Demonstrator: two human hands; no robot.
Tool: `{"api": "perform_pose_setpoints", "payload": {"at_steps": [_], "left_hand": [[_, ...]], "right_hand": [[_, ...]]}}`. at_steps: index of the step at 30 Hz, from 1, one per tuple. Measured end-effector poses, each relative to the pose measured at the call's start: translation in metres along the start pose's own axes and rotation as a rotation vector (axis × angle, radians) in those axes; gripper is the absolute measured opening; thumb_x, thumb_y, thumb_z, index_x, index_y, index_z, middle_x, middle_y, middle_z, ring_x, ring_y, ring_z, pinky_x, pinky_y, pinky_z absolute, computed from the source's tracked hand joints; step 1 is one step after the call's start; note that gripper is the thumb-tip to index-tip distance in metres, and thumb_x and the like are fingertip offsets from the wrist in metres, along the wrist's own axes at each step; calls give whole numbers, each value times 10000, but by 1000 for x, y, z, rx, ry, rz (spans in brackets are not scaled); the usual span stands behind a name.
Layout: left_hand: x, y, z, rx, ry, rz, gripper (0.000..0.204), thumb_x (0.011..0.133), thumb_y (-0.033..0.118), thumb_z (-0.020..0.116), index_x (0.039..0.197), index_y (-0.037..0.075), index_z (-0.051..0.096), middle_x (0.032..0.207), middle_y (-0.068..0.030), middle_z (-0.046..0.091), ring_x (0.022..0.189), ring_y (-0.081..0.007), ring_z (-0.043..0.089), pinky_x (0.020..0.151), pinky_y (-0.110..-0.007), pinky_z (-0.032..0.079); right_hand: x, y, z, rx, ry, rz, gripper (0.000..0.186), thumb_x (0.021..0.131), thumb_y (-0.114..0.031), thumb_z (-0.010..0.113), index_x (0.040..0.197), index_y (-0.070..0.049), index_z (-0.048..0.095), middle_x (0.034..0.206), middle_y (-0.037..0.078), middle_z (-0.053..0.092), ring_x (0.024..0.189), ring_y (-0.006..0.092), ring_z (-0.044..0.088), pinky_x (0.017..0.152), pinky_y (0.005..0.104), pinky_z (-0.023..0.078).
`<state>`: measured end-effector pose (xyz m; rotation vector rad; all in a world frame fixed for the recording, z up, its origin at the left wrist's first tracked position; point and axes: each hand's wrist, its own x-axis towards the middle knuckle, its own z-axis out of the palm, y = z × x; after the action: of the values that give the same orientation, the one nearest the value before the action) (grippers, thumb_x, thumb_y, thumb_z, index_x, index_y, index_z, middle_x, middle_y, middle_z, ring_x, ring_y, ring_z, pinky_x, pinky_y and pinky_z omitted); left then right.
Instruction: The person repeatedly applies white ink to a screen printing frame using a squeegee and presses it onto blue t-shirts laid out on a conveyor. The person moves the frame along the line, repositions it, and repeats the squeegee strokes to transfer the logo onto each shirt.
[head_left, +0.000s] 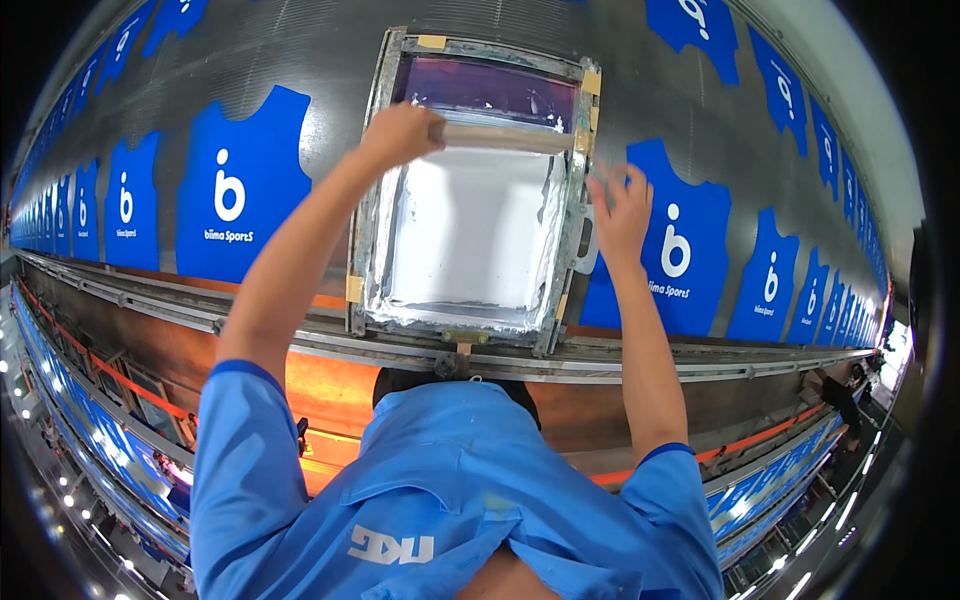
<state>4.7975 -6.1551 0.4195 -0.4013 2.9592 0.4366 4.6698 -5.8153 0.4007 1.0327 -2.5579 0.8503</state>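
A wooden-looking squeegee bar [505, 137] lies crosswise inside the upper part of a printing frame [362, 230], between a dark purple strip and a wide white area. Its lower edge is hard to make out. The left hand [403, 135] is closed around the left end of the bar — the fingertips are hidden behind the hand itself. The right hand [622, 210] is just beside the frame's right edge, its fingers apart and holding nothing; whether it touches the frame, I cannot tell. What lies under the frame is hidden. The left forearm covers a little of the left blue fabric piece [245, 185], and the right blue fabric piece [690, 240] is partly hidden — by the right hand and forearm.
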Motion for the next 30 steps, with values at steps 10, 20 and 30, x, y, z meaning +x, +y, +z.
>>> {"api": "perform_pose_setpoints", "payload": {"at_steps": [10,20,30], "left_hand": [[71,0,-13,98,-36,24,410,749,355,776,1104,150,757,1007,-120,744,974,-333,693,849,-440,555],[-112,42,56,-22,87,-7,183,766,236,774,929,154,784,856,-104,724,816,-339,677,733,-449,539],[-266,87,89,-24,214,147,391,674,-1,701,1029,154,758,1015,-57,738,953,-271,677,789,-440,515]], "right_hand": [[122,6,59,-237,-485,-34,387,733,-415,816,929,-90,739,897,138,732,880,346,693,792,473,490],[-64,-38,36,28,-355,18,62,751,-139,714,735,-88,683,825,106,686,941,294,616,864,436,451],[-205,-91,-29,-25,-392,-93,116,769,-84,615,884,-92,631,942,55,588,1000,241,544,843,383,399]]}}
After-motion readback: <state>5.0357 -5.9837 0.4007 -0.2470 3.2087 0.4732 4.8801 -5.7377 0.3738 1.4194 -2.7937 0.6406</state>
